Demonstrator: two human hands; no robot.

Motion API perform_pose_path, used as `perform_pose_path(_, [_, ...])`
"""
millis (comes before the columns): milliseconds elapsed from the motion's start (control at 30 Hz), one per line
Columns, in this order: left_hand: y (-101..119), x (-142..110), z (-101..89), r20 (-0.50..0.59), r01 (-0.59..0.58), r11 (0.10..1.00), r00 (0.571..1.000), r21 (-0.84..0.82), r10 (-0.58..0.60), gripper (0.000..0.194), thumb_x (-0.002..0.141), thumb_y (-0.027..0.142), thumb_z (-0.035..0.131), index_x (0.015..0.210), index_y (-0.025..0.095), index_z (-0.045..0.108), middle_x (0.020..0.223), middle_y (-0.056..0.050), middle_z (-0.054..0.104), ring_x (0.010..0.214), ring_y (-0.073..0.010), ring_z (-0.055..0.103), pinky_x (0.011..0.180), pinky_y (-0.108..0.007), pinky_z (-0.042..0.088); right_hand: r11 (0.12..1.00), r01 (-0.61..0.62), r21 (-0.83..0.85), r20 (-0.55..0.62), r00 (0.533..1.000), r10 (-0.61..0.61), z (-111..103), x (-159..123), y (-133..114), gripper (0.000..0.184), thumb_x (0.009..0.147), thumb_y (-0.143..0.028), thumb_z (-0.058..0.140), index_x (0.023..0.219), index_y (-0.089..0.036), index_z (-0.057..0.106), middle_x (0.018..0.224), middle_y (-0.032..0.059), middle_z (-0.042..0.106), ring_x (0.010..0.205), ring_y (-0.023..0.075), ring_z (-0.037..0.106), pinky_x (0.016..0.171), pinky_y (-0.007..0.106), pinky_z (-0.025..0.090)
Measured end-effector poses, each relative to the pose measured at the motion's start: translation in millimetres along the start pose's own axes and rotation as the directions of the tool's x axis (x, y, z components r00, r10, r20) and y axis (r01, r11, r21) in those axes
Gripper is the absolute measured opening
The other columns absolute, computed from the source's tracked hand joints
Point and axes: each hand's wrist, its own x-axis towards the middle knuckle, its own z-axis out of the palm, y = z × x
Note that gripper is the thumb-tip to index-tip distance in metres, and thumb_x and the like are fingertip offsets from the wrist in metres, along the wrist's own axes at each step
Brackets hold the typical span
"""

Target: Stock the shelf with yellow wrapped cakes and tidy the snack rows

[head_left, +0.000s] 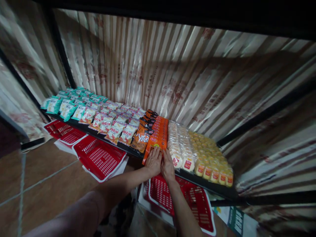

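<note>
Both hands reach to the front end of a row of orange snack packets [160, 131] on a low black shelf. My left hand [153, 161] lies on the frontmost packet with its fingers stretched forward. Close beside it, my right hand [168, 165] touches the packet's right front edge, fingers extended. The undersides of both hands are hidden. Darker orange-and-black snack packets [141, 138] stand just left of the orange row. To the right are white round wrapped cakes or breads [188, 163], packed in clear film.
White-and-red snack bags [116, 130] and teal-and-white bags [67, 108] fill the shelf's left part; yellow wrapped cakes [214, 172] fill its right end. Red baskets [101, 158] stand below, another red basket [182, 194] under my arms. Black posts [60, 46] and a striped curtain [148, 65] enclose the shelf.
</note>
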Motion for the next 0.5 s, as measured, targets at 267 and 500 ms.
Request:
perform_pose_path(267, [-8.5,14.8,11.5,-0.057,0.119,0.992,0.992,0.049,-0.117,0.055,0.089,0.018,0.036,0.141,0.003,0.031,0.151,-0.016,0.023,0.142,-0.028,0.011,0.112,-0.046,0.027,0.999,-0.028,0.041,0.146,0.989,0.022,4.3,30.0,0.5,0.048,0.087,-0.025,0.033,0.128,-0.011,0.053,0.141,0.0146,0.043,0.137,0.0222,0.029,0.114,0.047,0.024])
perform_pose_path(500, [-7.8,27.2,13.4,-0.06,0.141,0.987,0.989,0.078,-0.136,0.054,0.088,0.011,0.033,0.141,0.007,0.035,0.15,-0.013,0.028,0.141,-0.0259,0.014,0.112,-0.043,0.03,0.999,-0.049,0.023,0.226,0.973,0.043,3.9,46.6,5.7,0.047,0.085,-0.023,0.038,0.127,-0.013,0.055,0.143,0.0132,0.041,0.137,0.0252,0.03,0.114,0.047,0.024])
